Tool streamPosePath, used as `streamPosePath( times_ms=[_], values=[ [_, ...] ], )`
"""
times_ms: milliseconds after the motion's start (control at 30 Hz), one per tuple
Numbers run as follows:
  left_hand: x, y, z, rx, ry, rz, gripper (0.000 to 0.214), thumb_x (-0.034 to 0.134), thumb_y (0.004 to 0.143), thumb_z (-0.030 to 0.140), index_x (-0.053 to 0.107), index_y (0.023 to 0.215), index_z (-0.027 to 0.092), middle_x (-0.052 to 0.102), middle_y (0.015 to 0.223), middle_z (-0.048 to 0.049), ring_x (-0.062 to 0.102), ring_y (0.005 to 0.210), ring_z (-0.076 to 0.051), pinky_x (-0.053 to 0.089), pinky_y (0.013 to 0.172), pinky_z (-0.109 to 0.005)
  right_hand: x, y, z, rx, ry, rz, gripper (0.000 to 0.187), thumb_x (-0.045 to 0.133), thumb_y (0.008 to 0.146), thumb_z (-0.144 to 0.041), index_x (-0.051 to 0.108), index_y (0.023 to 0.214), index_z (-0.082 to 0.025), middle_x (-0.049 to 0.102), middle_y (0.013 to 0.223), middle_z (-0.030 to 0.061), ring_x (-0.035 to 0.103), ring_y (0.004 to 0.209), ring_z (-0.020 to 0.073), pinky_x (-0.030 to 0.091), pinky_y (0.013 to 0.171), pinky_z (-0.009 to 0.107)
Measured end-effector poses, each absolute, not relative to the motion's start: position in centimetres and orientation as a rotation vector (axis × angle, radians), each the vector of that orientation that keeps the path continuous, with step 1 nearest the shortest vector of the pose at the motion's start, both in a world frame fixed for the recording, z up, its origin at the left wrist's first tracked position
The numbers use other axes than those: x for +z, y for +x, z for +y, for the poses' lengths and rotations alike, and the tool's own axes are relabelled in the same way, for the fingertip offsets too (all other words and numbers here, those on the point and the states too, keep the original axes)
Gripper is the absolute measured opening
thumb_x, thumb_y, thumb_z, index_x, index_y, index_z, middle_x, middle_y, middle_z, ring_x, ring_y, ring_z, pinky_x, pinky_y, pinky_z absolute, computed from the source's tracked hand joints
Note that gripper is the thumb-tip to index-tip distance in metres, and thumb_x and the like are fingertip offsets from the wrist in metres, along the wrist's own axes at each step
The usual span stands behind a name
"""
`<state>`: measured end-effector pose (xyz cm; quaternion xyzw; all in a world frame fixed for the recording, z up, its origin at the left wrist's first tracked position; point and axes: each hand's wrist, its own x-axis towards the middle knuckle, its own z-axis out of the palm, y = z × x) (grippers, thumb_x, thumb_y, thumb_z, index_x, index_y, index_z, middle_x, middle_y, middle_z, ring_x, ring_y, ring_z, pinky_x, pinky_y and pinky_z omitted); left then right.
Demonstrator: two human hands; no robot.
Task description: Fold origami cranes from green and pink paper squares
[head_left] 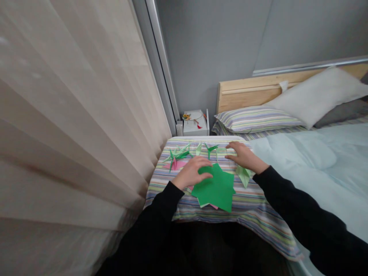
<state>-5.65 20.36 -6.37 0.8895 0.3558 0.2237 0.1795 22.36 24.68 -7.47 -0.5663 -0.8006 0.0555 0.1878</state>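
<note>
The left hand lies flat on green paper, with pink paper mostly hidden underneath. The right hand is spread on the striped cloth.

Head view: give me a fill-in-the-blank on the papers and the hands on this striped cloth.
The paper shape under the left hand is ____.
The right hand lies on a cloth patterned with ____.
A folded paper crane lies across a sheet of ____ paper.

Missing words: green; stripes; pink.
</note>
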Motion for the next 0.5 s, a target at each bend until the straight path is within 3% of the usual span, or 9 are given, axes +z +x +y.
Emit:
streamPosePath(
  times_ms=[100,167,333,500],
  values=[
    [-8.4,-5.2,17.2,0.255,2.606,0.891,0.088,0.089,0.063,0.059,0.062,0.141,0.030,0.045,0.161,-0.0147,0.028,0.154,-0.044,0.019,0.124,-0.066,-10.2,23.5,20.1,-0.090,-1.756,-2.126,0.051,0.071,0.087,-0.042,0.063,0.133,-0.020,0.048,0.154,0.0227,0.048,0.138,0.0478,0.051,0.099,0.065],
    [-9.4,-5.0,16.2,0.101,2.618,0.916,0.110,0.089,0.057,0.064,0.047,0.154,0.034,0.031,0.169,-0.0167,0.018,0.156,-0.051,0.010,0.120,-0.076,-11.8,23.7,17.7,-0.141,-1.804,-2.051,0.054,0.070,0.087,-0.039,0.060,0.137,-0.020,0.045,0.155,0.0244,0.049,0.136,0.0484,0.054,0.096,0.062],
    [-9.9,-4.9,16.5,0.059,2.597,1.011,0.104,0.082,0.066,0.063,0.042,0.158,0.033,0.023,0.172,-0.0168,0.011,0.158,-0.050,0.008,0.119,-0.077,-13.2,23.7,16.3,-0.094,-1.801,-2.021,0.050,0.063,0.087,-0.025,0.058,0.135,-0.014,0.054,0.145,0.0254,0.061,0.124,0.0412,0.054,0.099,0.052],
    [-9.8,-4.8,16.5,0.131,2.580,1.046,0.099,0.081,0.071,0.059,0.041,0.158,0.033,0.026,0.171,-0.0154,0.012,0.159,-0.046,0.011,0.121,-0.075,-13.1,23.2,19.2,-0.007,-1.743,-1.987,0.029,0.055,0.086,-0.018,0.069,0.112,-0.015,0.071,0.114,0.0176,0.069,0.103,0.0335,0.054,0.093,0.043]
  ],
)
